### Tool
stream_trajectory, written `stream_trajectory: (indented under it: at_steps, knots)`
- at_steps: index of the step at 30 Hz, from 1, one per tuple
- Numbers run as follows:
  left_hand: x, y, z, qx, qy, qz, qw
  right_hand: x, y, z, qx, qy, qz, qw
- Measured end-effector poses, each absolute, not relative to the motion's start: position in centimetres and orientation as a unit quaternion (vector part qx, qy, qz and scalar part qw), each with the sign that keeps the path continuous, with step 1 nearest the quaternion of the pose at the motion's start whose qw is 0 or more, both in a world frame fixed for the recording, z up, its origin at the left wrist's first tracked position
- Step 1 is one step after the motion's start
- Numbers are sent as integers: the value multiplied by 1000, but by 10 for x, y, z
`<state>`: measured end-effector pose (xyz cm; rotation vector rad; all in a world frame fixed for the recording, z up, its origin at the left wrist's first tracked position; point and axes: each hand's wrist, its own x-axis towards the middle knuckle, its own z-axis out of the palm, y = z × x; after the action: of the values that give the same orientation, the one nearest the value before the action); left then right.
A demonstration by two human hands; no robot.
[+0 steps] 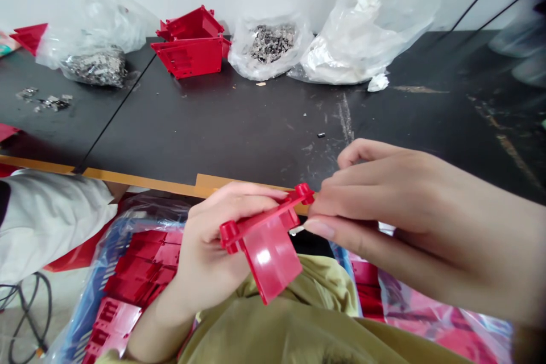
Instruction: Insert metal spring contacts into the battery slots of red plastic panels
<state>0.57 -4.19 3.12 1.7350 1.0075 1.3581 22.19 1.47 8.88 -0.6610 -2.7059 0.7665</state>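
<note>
My left hand (209, 256) grips a red plastic part (267, 244) with round bosses at its ends, held over my lap in front of the table edge. My right hand (409, 216) is closed in a pinch at the part's right end boss, with a small pale sliver just visible under its thumb. What the pinch holds is too small to name.
Dark table (239, 119) with a wooden front edge. At the back: stacked red plastic housings (191, 45), clear bags of small metal pieces (271, 45) (94, 62), a crumpled plastic bag (362, 34). Below, a bag-lined crate of red parts (136, 278). Another person's white sleeve (46, 216) at left.
</note>
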Motion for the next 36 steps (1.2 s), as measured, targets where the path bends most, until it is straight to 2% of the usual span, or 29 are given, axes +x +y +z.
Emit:
stream_trajectory:
  at_steps: [16,23,29,36]
  knots:
    - [7,-43,19,666,395,549,313,218,27,89,-226,-924,292,100]
    - [7,-40,27,698,414,516,272,220,32,90,-233,-915,315,99]
    - [11,-38,23,671,417,547,278,220,40,90,-220,-915,324,101]
    - [15,-38,16,621,426,577,316,218,47,85,-214,-918,327,60]
